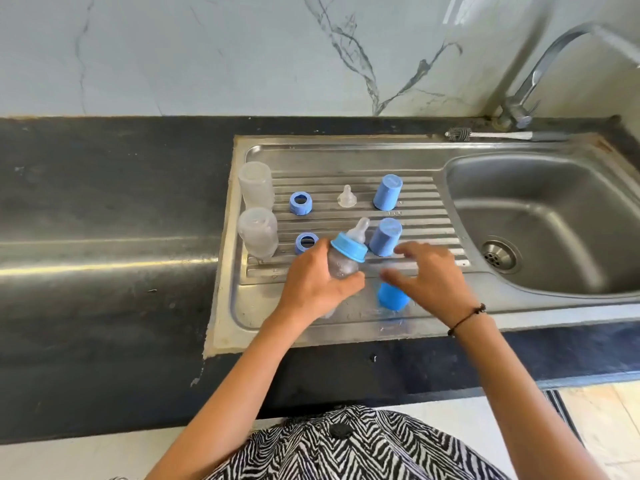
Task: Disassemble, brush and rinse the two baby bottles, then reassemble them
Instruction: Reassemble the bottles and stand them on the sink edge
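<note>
Head view. We see the left hand (pixel 317 284) gripping a clear baby bottle (pixel 343 263) round its body, tilted, blue collar (pixel 349 249) and teat (pixel 358 230) fitted, above the near part of the steel drainboard (pixel 346 157). The right hand (pixel 431 277) hovers, fingers spread and blurred, holding nothing, over a blue cap (pixel 393 297) on the near rim. Farther back: two blue caps (pixel 387 192) upside down, a loose teat (pixel 346 196), two blue collar rings (pixel 300 203), and at the left edge two clear bottle bodies (pixel 257 185) mouth down. A bottle brush (pixel 485 135) lies on the far rim, left of the tap (pixel 540 71). The sink bowl (pixel 554 188) sits right.
</note>
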Tool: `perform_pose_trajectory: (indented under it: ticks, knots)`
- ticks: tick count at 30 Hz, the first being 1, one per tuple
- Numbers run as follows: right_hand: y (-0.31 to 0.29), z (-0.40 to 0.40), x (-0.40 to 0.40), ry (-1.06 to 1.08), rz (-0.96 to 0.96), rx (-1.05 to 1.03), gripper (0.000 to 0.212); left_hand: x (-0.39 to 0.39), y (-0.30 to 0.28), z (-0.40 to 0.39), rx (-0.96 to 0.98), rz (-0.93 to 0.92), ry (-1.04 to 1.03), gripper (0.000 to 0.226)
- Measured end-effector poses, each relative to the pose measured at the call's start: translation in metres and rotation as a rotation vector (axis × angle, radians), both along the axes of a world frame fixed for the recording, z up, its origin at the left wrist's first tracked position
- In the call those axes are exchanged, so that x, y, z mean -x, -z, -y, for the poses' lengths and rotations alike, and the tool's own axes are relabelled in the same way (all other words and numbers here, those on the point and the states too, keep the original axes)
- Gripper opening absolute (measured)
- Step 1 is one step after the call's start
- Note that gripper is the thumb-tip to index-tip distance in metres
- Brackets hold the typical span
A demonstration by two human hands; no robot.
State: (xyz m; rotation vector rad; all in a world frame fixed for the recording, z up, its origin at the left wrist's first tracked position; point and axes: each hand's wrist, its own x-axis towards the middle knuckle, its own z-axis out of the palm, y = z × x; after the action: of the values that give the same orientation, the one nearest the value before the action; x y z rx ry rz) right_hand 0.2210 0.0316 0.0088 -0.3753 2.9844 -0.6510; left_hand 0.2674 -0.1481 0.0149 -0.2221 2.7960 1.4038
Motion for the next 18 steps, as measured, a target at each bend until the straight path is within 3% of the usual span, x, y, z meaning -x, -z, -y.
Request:
perform_pose_trajectory:
  ticks: [3,7,9,12,13,14,16,17,18]
  knots:
    - [0.022,0.003,-0.006,-0.128,0.168,-0.345,0.061,-0.001,0.002,-0.004,-0.014,0.014,0.024,0.034]
    - [0.017,0.009,-0.010,-0.080,0.169,-0.383,0.039,-0.001,0.001,-0.001,-0.023,0.030,0.033,0.034]
    - [-0.006,0.006,-0.009,-0.074,0.227,-0.157,0.033,-0.001,0.003,0.003,-0.028,0.049,0.025,0.034]
    - [-0.044,-0.008,-0.009,-0.114,0.636,0.617,0.024,-0.001,0.004,0.008,-0.054,0.068,0.003,0.038]
    - [-0.044,-0.013,-0.008,-0.084,0.692,0.717,0.025,-0.001,0.004,0.009,-0.060,0.064,0.001,0.040]
    - [-0.038,-0.015,-0.008,-0.020,0.675,0.642,0.028,-0.002,0.003,0.010,-0.064,0.062,0.003,0.040]
    - [-0.020,-0.014,-0.007,0.105,0.404,0.140,0.026,-0.004,0.002,0.011,-0.061,0.054,0.018,0.040]
    - [-0.012,-0.016,-0.008,0.139,0.346,0.111,0.025,-0.005,0.001,0.011,-0.051,0.054,0.038,0.040]
    - [-0.011,-0.017,-0.009,0.129,0.358,0.216,0.021,-0.006,0.000,0.011,-0.043,0.049,0.052,0.040]
